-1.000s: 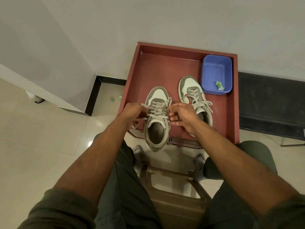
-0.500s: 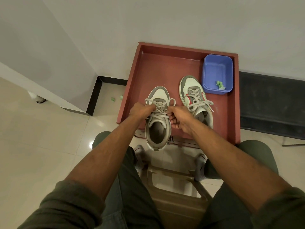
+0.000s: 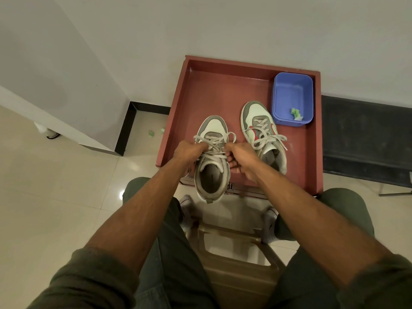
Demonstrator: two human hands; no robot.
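Both hands grip the laces (image 3: 214, 143) of the near sneaker (image 3: 211, 159): the left hand (image 3: 186, 151) pinches one lace on its side, the right hand (image 3: 239, 157) pinches the other. The shoe sits between them on the red tray (image 3: 223, 90); the second sneaker (image 3: 262, 132) lies just beyond the right hand.

Two shoes (image 3: 213, 157) side by side on tray (image 3: 223, 85); bin (image 3: 292, 97) in tray's far right corner.
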